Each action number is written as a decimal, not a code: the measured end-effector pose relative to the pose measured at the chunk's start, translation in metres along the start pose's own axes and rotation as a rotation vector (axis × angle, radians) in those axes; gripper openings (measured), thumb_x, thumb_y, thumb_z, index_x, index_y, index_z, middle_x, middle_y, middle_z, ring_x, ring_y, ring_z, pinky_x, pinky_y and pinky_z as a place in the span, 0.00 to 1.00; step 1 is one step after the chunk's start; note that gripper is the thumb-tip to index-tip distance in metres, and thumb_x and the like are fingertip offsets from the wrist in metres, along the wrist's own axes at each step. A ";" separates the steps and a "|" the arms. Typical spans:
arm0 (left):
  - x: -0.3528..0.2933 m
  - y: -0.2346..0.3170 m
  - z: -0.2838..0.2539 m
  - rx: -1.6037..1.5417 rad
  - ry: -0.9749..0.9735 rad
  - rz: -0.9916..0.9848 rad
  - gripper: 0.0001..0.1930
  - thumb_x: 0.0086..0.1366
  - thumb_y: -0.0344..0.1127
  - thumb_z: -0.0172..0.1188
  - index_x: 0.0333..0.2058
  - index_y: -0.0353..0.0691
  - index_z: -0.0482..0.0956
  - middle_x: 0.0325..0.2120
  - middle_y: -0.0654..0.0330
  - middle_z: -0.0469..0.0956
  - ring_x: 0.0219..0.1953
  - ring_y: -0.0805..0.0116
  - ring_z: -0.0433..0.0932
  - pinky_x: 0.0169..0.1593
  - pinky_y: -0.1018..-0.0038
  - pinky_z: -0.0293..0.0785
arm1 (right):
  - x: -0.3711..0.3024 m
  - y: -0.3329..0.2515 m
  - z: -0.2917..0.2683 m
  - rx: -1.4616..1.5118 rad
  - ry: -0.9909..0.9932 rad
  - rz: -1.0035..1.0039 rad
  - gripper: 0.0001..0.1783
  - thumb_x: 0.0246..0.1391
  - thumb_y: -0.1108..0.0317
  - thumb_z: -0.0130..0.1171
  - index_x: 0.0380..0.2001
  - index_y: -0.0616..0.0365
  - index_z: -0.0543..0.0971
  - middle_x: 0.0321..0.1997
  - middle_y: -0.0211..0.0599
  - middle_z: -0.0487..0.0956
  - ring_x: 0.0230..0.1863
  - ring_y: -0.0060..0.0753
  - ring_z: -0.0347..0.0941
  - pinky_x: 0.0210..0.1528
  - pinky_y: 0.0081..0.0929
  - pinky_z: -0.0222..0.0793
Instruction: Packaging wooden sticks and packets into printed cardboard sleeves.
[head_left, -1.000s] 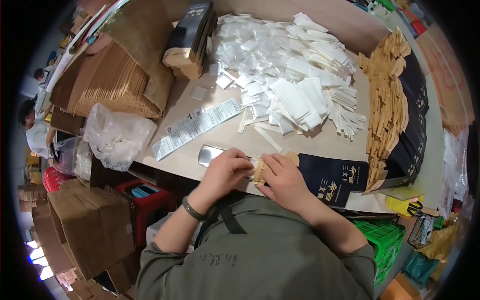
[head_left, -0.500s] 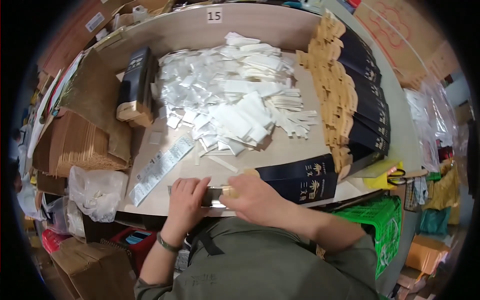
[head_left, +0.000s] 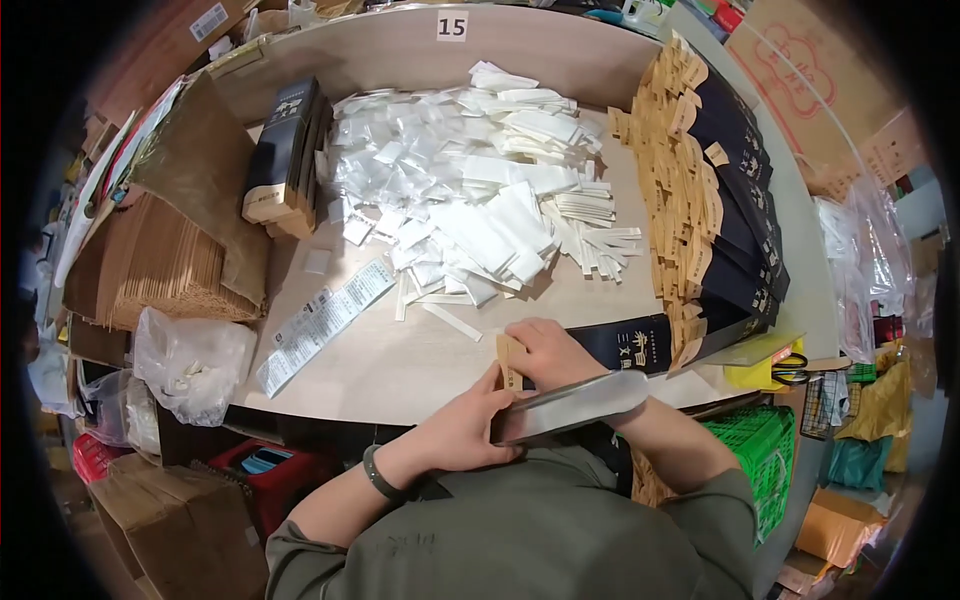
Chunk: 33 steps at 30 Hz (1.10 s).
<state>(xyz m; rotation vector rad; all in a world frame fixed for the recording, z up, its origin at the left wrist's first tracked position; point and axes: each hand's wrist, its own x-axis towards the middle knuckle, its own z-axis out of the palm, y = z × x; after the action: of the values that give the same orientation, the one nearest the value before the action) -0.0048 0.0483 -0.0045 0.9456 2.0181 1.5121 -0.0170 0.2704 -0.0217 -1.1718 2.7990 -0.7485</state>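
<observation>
My left hand (head_left: 468, 425), below the near table edge, closes round one end of a long narrow packet (head_left: 580, 402). Its silvery, shiny face tilts up and it crosses in front of my right forearm. My right hand (head_left: 550, 352) closes over the tan end of a dark navy packet (head_left: 625, 343) with pale printing, lying along the near edge of the table. That tan end (head_left: 510, 362) sticks out by my left thumb. Part of the navy packet is hidden under my right hand. Whether the two packets touch I cannot tell.
Small clear sachets (head_left: 390, 140) and white paper strips (head_left: 500, 230) are heaped mid-table. Navy packets with tan ends (head_left: 735, 195) line the right side; others (head_left: 285, 150) stand at left. A printed label strip (head_left: 325, 325), scissors (head_left: 790, 368) and a green crate (head_left: 755, 460) are nearby.
My left hand has moved right, and the silvery packet now slants up to the right. My right hand has moved up and right onto the navy packet on the table.
</observation>
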 end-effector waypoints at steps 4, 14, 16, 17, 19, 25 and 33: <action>-0.035 -0.005 -0.030 0.192 0.202 -0.608 0.20 0.51 0.35 0.69 0.41 0.36 0.75 0.30 0.53 0.77 0.35 0.59 0.78 0.39 0.68 0.74 | 0.008 -0.030 0.003 -0.057 0.130 0.265 0.21 0.53 0.49 0.63 0.30 0.58 0.76 0.39 0.49 0.78 0.43 0.51 0.75 0.41 0.44 0.72; -0.077 -0.014 -0.061 0.695 0.097 -0.432 0.41 0.43 0.41 0.77 0.57 0.40 0.70 0.38 0.53 0.76 0.39 0.51 0.78 0.43 0.64 0.76 | 0.033 -0.033 0.040 0.110 0.051 0.674 0.11 0.47 0.61 0.58 0.21 0.57 0.78 0.21 0.46 0.78 0.26 0.53 0.77 0.30 0.48 0.72; -0.068 -0.010 -0.061 0.705 0.087 -0.430 0.41 0.43 0.43 0.77 0.57 0.40 0.71 0.38 0.53 0.76 0.39 0.51 0.78 0.43 0.64 0.76 | 0.043 -0.052 0.051 0.259 0.095 0.527 0.12 0.50 0.60 0.56 0.22 0.57 0.78 0.22 0.47 0.78 0.27 0.53 0.78 0.32 0.48 0.73; -0.053 -0.011 -0.063 0.679 0.066 -0.318 0.39 0.45 0.46 0.76 0.56 0.41 0.72 0.40 0.52 0.76 0.41 0.51 0.78 0.44 0.63 0.75 | 0.050 -0.058 0.050 0.323 0.151 0.427 0.11 0.51 0.61 0.56 0.23 0.56 0.79 0.23 0.47 0.78 0.27 0.52 0.78 0.32 0.48 0.73; -0.036 -0.030 -0.080 0.663 0.092 -0.022 0.38 0.46 0.51 0.74 0.54 0.41 0.73 0.47 0.49 0.76 0.49 0.47 0.75 0.51 0.61 0.73 | 0.049 -0.034 0.037 0.183 0.122 0.481 0.09 0.52 0.62 0.56 0.25 0.55 0.79 0.25 0.46 0.79 0.29 0.53 0.78 0.33 0.47 0.73; 0.011 -0.070 -0.173 0.832 0.657 -0.358 0.27 0.55 0.37 0.68 0.54 0.40 0.74 0.51 0.48 0.75 0.53 0.45 0.73 0.54 0.59 0.72 | -0.013 0.125 -0.034 -0.281 0.466 0.828 0.09 0.51 0.66 0.62 0.30 0.61 0.77 0.30 0.44 0.80 0.36 0.53 0.76 0.41 0.44 0.72; 0.003 -0.095 -0.198 0.908 0.610 -0.505 0.16 0.59 0.26 0.59 0.47 0.33 0.77 0.40 0.43 0.79 0.43 0.42 0.77 0.48 0.60 0.74 | -0.008 0.098 -0.043 -0.212 0.437 0.889 0.09 0.52 0.66 0.63 0.32 0.61 0.82 0.32 0.46 0.80 0.36 0.50 0.77 0.39 0.39 0.72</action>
<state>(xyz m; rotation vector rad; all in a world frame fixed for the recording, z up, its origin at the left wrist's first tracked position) -0.1698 -0.0933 -0.0353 0.1499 3.1679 0.5955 -0.0848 0.3536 -0.0272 0.3480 3.2915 -0.6580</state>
